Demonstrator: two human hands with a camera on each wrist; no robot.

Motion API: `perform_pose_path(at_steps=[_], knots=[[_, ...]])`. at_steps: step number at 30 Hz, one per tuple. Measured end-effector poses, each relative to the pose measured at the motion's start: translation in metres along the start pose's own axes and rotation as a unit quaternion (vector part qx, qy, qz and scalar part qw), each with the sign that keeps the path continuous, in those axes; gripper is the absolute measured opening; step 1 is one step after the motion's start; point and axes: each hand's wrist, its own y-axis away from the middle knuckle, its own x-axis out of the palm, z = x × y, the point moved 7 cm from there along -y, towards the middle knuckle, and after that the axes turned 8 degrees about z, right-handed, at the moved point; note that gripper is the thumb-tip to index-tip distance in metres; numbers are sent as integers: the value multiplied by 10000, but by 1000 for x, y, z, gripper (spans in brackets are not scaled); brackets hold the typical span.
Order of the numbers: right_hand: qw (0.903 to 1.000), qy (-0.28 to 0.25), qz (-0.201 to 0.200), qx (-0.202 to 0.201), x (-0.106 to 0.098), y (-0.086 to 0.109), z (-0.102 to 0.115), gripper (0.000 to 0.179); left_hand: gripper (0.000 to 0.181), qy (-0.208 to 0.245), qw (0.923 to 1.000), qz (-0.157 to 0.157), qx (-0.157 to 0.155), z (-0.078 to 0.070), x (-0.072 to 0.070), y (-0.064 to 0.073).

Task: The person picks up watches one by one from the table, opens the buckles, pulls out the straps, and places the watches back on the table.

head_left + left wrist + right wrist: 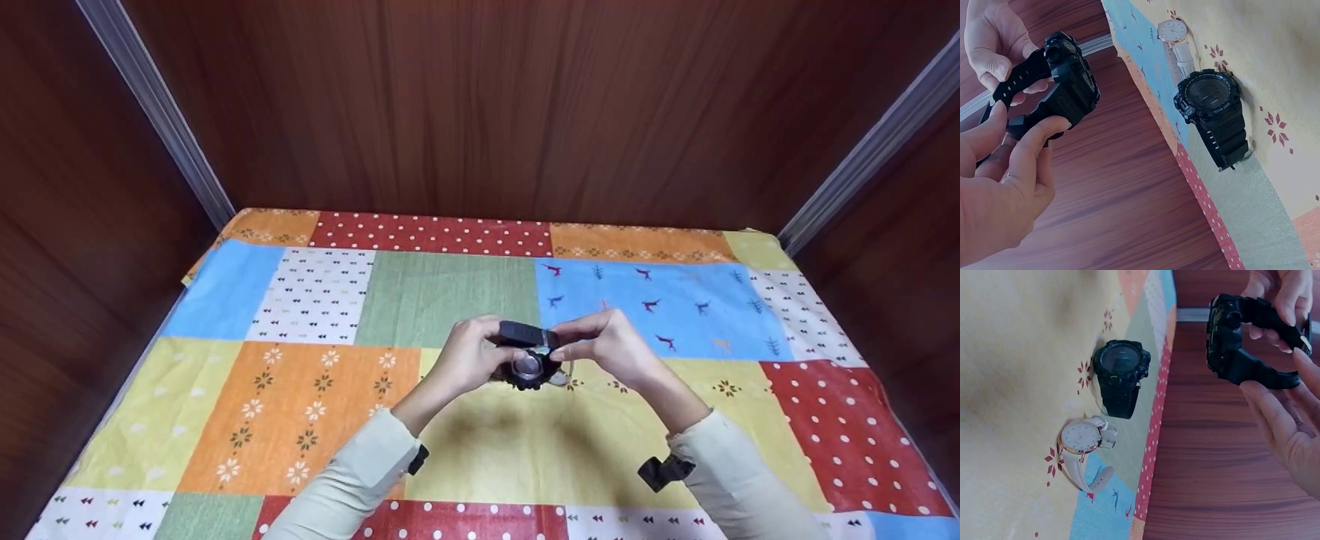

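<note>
Both hands hold a black digital wristwatch [528,366] up above the cloth, its strap bent into a loop. My left hand [471,358] grips it from the left, the thumb beside the round face. From the right, my right hand [616,349] pinches the strap with thumb and fingertips. In the right wrist view a small pale metal buckle [1305,343] shows between the hands. Under them on the cloth lie a second black sports watch [1209,95] and a white-strapped watch [1081,437] with a rose-gold rim, both face up; in the head view they are mostly hidden.
A patchwork-patterned cloth [315,420] covers the table. Dark wood panels [480,112] enclose the back and both sides, with metal strips [161,112] at the corners. Black bands [666,472] sit at both sleeves.
</note>
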Motion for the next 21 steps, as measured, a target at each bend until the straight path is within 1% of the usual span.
perform_pose_path(at_steps=[6, 11, 18, 21], knots=[[9998, -124, -141, 49, -3, 0, -3, 28, 14, -124, 9999, -20, 95, 0, -2, -1], [9998, -180, -109, 27, -2, -1, -3, 30, 15, -132, 9997, -75, 187, 1, -3, -1], [9996, -241, -145, 77, -2, 0, -4, 31, 15, 233, 9997, -64, 65, 5, -3, 0], [9994, -302, -145, 68, -2, 0, -4, 30, 15, 246, 9997, -66, 16, 7, -4, 1]])
